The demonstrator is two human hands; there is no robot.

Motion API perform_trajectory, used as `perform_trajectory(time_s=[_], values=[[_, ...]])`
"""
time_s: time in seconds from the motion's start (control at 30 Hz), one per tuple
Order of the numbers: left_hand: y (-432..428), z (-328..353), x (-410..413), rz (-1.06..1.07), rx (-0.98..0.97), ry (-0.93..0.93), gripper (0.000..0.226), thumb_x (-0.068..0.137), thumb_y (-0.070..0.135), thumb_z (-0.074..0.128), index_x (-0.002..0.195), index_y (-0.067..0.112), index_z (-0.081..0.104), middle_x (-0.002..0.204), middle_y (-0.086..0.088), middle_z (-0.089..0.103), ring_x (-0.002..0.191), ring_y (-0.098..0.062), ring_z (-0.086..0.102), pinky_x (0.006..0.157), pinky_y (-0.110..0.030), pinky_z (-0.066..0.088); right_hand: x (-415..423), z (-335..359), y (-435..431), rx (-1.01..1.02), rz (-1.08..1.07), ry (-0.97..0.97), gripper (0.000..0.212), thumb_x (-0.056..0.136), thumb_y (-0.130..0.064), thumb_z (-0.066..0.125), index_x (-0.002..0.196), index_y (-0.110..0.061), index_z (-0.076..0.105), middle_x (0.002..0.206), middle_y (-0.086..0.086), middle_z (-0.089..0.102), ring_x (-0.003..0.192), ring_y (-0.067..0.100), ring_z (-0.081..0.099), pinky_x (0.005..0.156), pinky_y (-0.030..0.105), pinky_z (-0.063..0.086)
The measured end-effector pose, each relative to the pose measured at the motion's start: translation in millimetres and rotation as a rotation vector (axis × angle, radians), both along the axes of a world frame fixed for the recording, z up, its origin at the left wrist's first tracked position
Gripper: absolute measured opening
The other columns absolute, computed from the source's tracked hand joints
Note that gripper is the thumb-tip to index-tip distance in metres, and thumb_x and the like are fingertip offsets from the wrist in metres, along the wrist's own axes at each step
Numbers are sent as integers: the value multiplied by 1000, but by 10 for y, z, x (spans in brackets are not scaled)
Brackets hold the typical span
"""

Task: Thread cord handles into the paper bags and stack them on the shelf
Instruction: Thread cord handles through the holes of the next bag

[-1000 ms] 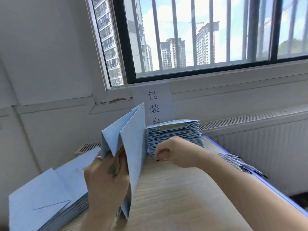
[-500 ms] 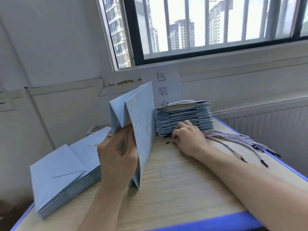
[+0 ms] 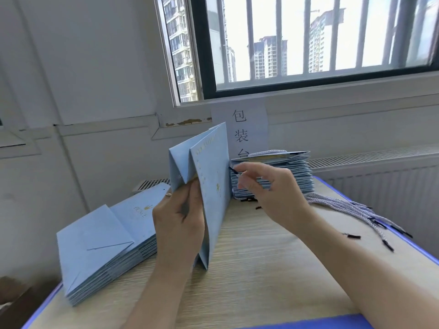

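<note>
At the middle of the wood-grain table (image 3: 261, 276), a folded light-blue paper bag (image 3: 211, 186) is being held upright on its edge by the left hand (image 3: 180, 224), its grip wrapped round the near fold. A black-tipped cord end (image 3: 233, 169) is being pinched in the grip of the right hand (image 3: 268, 188), just beside the bag's upper face. Flat blue bags (image 3: 102, 245) are being kept piled at left, a second pile (image 3: 299, 167) behind, and loose pale twisted cords (image 3: 344, 207) at right.

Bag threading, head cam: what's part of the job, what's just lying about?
Job: left hand gripping upright bag; right hand pinching cord; loose cords; flat bag stack; rear bag stack.
Lying about: paper sign; radiator; window.
</note>
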State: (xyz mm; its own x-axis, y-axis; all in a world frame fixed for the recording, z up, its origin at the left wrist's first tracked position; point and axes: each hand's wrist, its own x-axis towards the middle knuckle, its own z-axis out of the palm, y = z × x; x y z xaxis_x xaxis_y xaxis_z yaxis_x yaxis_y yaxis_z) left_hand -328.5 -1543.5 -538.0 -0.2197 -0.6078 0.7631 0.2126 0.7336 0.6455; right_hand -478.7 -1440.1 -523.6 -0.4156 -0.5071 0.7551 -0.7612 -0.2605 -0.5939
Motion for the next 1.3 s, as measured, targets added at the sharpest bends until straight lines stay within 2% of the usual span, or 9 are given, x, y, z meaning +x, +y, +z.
perform_trajectory(time_s=[0.17, 0.27, 0.33, 0.47, 0.6, 0.73, 1.03, 1.2, 1.3], values=[[-14, -41, -32, -30, -3, -6, 53, 89, 61, 42, 67, 16, 58, 64, -11, 54, 59, -22, 46, 54, -40, 37, 146, 43, -11, -113, 119, 66, 16, 88, -4, 72, 96, -17, 75, 83, -8, 73, 77, 9, 65, 76, 13, 47], [7, -12, -30, -43, 8, -1, 37, 86, 63, 42, 65, 37, 56, 65, -4, 54, 58, -10, 45, 53, -22, 35, 194, 44, -13, -162, 138, 103, 8, 88, -10, 72, 94, -13, 74, 82, -5, 70, 74, 15, 61, 71, 20, 49], [12, -1, -31, -54, -5, -9, 27, 86, 62, 44, 79, 46, 64, 74, 3, 62, 67, -8, 53, 56, -14, 38, 214, 46, -17, -190, 140, 112, 6, 88, -11, 71, 93, -11, 74, 81, -3, 69, 72, 16, 59, 69, 23, 50], [35, 14, -26, -109, -18, -13, 29, 87, 59, 48, 100, 49, 72, 88, 24, 69, 83, -10, 61, 66, -15, 45, 238, 47, -37, -219, 126, 136, 5, 90, -7, 70, 93, -9, 73, 81, -3, 68, 73, 18, 59, 70, 22, 49], [26, 2, -38, -126, -13, -4, 30, 86, 59, 50, 109, 48, 67, 95, 18, 72, 93, -16, 63, 73, -18, 47, 244, 53, -35, -227, 87, 144, 5, 90, -6, 69, 93, -9, 73, 83, -5, 68, 76, 16, 60, 72, 17, 48], [72, 16, -24, -163, 29, 25, 25, 90, 56, 58, 94, 39, 77, 85, 4, 71, 83, -19, 60, 66, -14, 44, 272, 18, -69, -198, 80, 174, 5, 89, -7, 71, 93, -10, 72, 82, -11, 66, 75, 9, 60, 74, 14, 45], [160, 92, 0, -244, 183, 125, 18, 74, 35, 70, 89, 29, 79, 97, -3, 74, 86, -9, 64, 67, -14, 48, 278, -1, -109, -173, 51, 208, 3, 92, -11, 69, 94, -11, 71, 82, -7, 66, 73, 12, 58, 71, 18, 46], [157, 82, 19, -214, 160, 83, 15, 75, 32, 71, 88, 31, 78, 94, -2, 73, 82, -9, 62, 67, -14, 47, 59, -77, -67, 142, 77, 262, 14, 92, -23, 68, 81, -17, 65, 72, -12, 56, 69, 12, 51, 68, 20, 42], [119, 47, 37, -178, 95, 63, 19, 81, 22, 72, 81, 41, 78, 91, -4, 72, 78, -7, 61, 66, -15, 45, -133, -153, -1, 517, 4, 407, 31, 92, -41, 58, 78, -13, 62, 77, -6, 59, 77, 17, 55, 73, 40, 49]])
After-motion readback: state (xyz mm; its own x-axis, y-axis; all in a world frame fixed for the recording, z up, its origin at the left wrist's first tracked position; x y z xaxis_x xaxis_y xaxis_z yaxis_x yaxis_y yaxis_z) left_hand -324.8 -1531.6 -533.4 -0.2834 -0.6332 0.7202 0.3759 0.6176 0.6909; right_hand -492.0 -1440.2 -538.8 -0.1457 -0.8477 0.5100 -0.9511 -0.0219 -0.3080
